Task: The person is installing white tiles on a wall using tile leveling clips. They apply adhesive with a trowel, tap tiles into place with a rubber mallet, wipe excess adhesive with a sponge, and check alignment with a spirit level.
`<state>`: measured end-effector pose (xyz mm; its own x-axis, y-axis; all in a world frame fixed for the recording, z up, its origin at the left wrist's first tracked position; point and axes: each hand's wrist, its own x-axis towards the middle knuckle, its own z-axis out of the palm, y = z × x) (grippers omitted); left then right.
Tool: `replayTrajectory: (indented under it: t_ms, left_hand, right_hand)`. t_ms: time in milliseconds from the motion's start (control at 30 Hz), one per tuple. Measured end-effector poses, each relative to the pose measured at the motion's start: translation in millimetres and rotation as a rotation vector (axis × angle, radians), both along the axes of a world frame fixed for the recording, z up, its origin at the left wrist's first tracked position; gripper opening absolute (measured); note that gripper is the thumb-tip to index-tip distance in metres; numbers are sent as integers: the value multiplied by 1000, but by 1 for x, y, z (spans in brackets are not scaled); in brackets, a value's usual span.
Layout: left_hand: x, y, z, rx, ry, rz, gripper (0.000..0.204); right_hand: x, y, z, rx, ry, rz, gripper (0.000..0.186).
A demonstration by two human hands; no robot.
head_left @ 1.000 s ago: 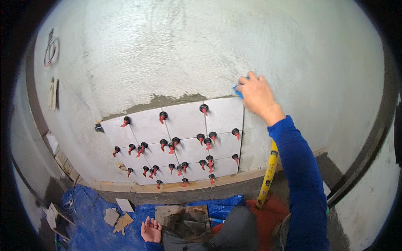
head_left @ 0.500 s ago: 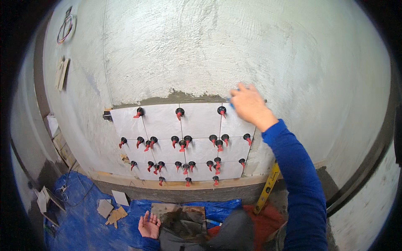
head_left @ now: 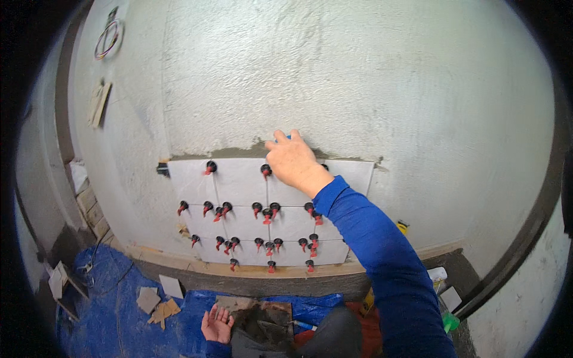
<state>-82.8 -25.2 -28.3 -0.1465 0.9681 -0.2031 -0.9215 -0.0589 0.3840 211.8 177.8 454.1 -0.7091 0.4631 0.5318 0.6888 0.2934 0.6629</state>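
Observation:
White wall tiles (head_left: 239,182) are set in rows low on the rough plastered wall, with a strip of grey mortar (head_left: 236,151) along their top edge. Black tile levelling clips with red handles (head_left: 267,213) stick out from the joints. At that top edge, just right of a clip in the upper row, my right hand (head_left: 296,162) has its fingers bent around a small blue thing (head_left: 289,137). Mostly covered by the fingers, it cannot be made out in kind. Low down by my knee, my left hand (head_left: 217,324) lies palm up, fingers loosely apart, holding nothing.
A blue tarp (head_left: 113,298) covers the floor, with tile offcuts (head_left: 148,299) on it. Behind my right arm a yellow spirit level (head_left: 403,227) leans on the wall. A green-handled thing (head_left: 450,322) lies at right. Coiled wires (head_left: 108,40) hang upper left.
My right hand has swept left along the tiles' top edge with the blue thing. The view has shifted slightly, showing items at the lower right. My left hand stays palm up.

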Motion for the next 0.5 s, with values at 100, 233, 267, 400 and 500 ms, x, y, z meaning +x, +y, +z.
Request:
replayTrajectory:
  t_ms: [100,233,267,400,500]
  left_hand:
    - [-4,0,0,-14,-9,26,49]
    - [-11,-1,-2,-40,31,48,49]
    - [-12,-2,-3,-81,42,64,48]
    - [-12,-4,-2,-20,25,49,46]
    - [-12,-5,2,-33,30,50,47]
  right_hand:
    - [29,-3,1,3,10,-44,21]
    - [74,-6,4,-21,51,-99,20]
    - [85,-7,3,-34,56,-100,19]
    - [129,-14,0,-32,74,-134,17]
    - [158,-18,-3,-6,97,-175,16]
